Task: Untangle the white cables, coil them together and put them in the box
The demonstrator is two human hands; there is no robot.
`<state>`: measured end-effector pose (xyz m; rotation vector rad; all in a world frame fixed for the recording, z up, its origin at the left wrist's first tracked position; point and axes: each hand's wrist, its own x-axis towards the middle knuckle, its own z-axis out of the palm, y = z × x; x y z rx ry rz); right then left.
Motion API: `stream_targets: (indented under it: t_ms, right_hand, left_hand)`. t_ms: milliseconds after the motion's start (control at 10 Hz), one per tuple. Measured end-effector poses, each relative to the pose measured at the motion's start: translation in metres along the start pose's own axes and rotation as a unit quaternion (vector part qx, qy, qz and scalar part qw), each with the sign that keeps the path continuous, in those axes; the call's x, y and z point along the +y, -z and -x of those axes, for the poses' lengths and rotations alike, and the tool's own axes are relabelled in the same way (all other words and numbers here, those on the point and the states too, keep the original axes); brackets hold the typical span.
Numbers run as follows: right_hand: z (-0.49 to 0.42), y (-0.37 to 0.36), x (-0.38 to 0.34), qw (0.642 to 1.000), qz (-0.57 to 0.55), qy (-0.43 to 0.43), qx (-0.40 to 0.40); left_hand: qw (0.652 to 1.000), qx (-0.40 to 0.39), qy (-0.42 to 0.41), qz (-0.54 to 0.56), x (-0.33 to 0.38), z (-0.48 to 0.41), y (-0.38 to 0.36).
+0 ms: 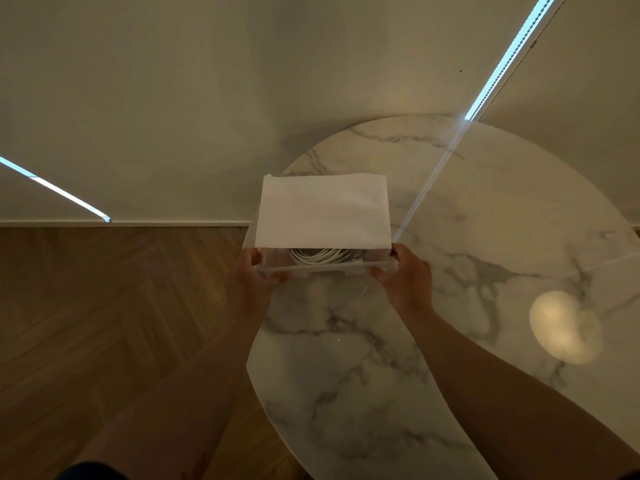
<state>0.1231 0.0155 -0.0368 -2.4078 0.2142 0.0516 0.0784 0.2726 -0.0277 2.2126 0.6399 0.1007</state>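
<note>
1. White cables (322,256): one coiled bundle lying inside the box (277,262), visible through its clear near wall. The loops sit about midway along the box, apart from both hands.
2. Box: shallow and transparent. Its long axis runs crosswise to the person, so the near long wall faces them squarely.
3. White cover (322,209): lies flat over most of the box top, leaving only a strip along the near wall open to view. Whether it is a fitted lid or a loose sheet cannot be told.
4. Left hand (256,275): grasps the near left corner of the box, fingers curled round it.
5. Right hand (405,275): grasps the near right corner of the box, thumb on the rim and fingers beneath.
6. Governing relation: the two hands flank the near wall at opposite ends of the long axis, neither closer than the other. Any move of the box would probably be a level, two-handed one.
7. Support: the marble table (381,358) lies under the box, which stands at the table's left edge beside the wooden floor (104,306). Whether the box rests on the table or is lifted clear cannot be told.
8. Progress, judged: the cables appear stowed, leaving only closing or setting down the box.
</note>
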Motion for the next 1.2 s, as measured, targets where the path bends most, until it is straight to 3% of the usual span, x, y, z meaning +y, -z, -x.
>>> stream_targets:
  t_ms: [500,900,1100,1200]
  right_hand:
    - [0.0,0.002,-0.014,0.999,0.015,-0.027,0.016]
    - [-0.001,0.0,-0.011,1.0,0.025,-0.015,-0.009]
    - [0.013,0.016,-0.001,0.996,0.04,0.031,-0.071]
    - [0.027,0.036,0.001,0.987,0.079,0.017,-0.138]
  left_hand:
    - [0.999,0.03,0.016,0.01,0.002,-0.009,-0.004]
    - [0.998,-0.005,0.043,0.04,0.0,-0.009,-0.004]
    - [0.998,-0.04,0.046,0.021,0.01,0.014,-0.001]
    - [0.994,-0.047,0.081,-0.048,0.016,0.04,-0.003]
